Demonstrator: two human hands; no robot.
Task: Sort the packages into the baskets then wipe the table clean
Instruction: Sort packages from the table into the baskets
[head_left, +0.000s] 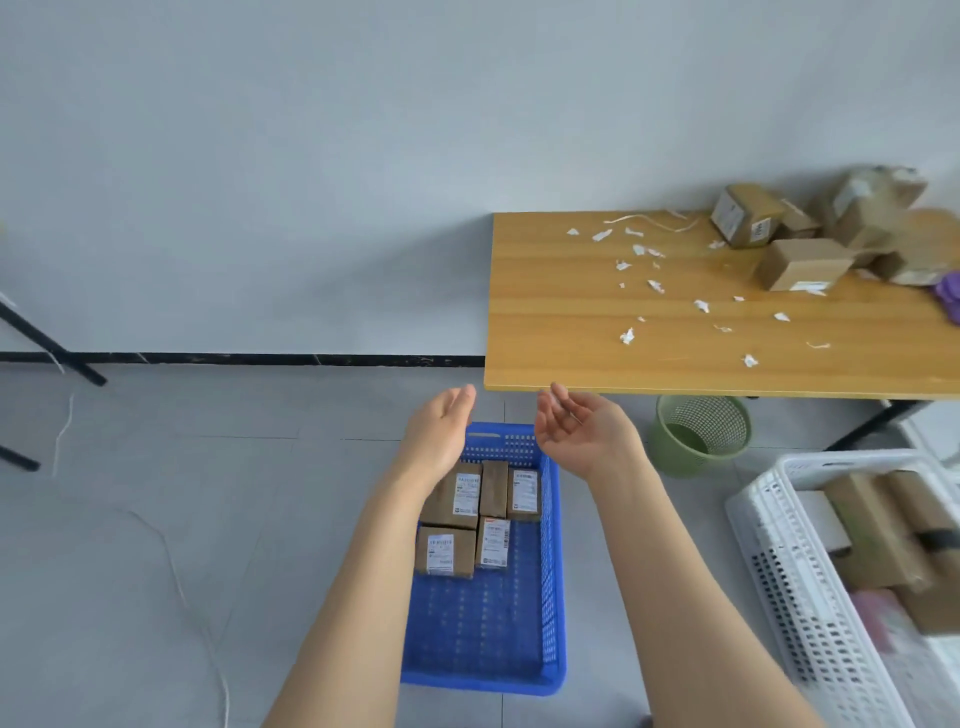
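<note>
A blue basket (551, 597) stands on the floor below me with several small brown labelled packages (448, 551) lying in its far half. My left hand (441, 428) and my right hand (582, 428) hover above its far end, palms facing each other, fingers apart, holding nothing. A wooden table (597, 322) stands at the right, strewn with white paper scraps (627, 336). Several cardboard packages (802, 265) are piled at its far right corner. A white basket (795, 582) at the lower right holds larger boxes.
A green mesh waste bin (698, 434) sits under the table's front edge. A purple thing (949, 296) lies at the table's right end. Black stand legs (52, 348) and a thin white cord (171, 561) are on the grey tiled floor at the left.
</note>
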